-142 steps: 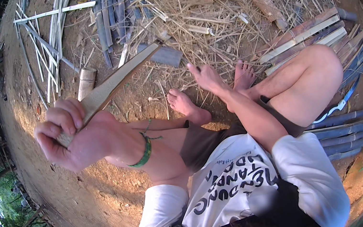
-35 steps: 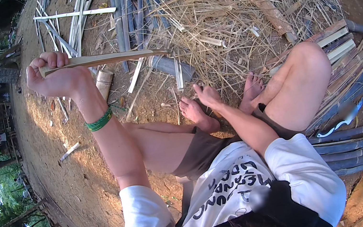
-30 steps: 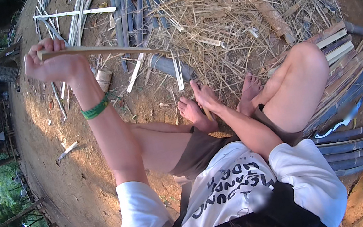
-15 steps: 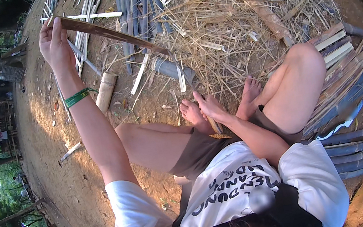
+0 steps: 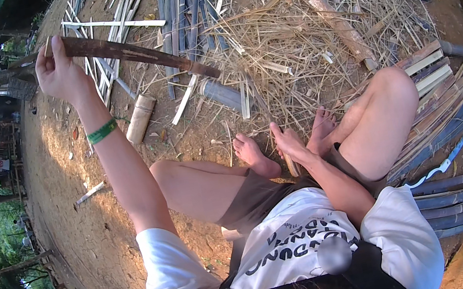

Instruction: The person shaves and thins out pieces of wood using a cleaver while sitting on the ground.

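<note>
My left hand (image 5: 62,72), raised far out to the left, grips one end of a long brown bamboo strip (image 5: 131,52). From there the strip slants down to the right, its other end hanging free over the ground. Between my feet, my right hand (image 5: 288,139) is closed round the wooden handle of a knife (image 5: 261,101). The thin, dark blade points away from me and is hard to make out against the straw. Its tip seems to lie a little right of the strip's free end, apart from it.
Shavings (image 5: 279,31) cover the ground ahead, with a peeled log (image 5: 341,26) on them. Dark bamboo poles (image 5: 177,11) and pale strips (image 5: 115,47) lie further left. On my right are stacked split bamboo (image 5: 441,101) and a blue-and-white curved tool (image 5: 442,164). A short bamboo piece (image 5: 141,118) lies left.
My left hand has shifted slightly left and down, and the strip has turned to show its broad brown face. My right hand has moved a little right and down, the blade leaving the strip's end.
</note>
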Demonstrator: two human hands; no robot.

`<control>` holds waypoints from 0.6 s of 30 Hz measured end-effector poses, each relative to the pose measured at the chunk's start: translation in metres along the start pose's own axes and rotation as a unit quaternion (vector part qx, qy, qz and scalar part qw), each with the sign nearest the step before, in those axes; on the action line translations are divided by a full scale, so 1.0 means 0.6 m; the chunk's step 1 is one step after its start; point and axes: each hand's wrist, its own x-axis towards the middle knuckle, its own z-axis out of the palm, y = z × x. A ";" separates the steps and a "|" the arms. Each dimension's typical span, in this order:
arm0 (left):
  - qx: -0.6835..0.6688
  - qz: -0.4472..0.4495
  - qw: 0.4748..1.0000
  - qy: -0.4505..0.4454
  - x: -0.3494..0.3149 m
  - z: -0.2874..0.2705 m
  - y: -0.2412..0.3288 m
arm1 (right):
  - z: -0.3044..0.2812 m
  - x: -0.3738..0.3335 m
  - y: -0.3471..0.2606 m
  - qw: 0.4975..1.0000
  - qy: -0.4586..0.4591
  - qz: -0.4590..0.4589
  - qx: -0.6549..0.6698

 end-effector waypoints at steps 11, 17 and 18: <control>0.138 -0.029 0.989 -0.034 -0.200 -0.038 0.115 | 0.054 -0.135 -0.157 0.942 -0.031 -0.334 -0.027; 0.023 -0.063 0.992 -0.104 -0.257 -0.056 0.153 | 0.052 -0.276 -0.275 0.887 -0.184 -0.419 0.066; 0.001 -0.066 0.990 -0.121 -0.262 -0.060 0.156 | 0.047 -0.292 -0.289 0.877 -0.198 -0.432 0.071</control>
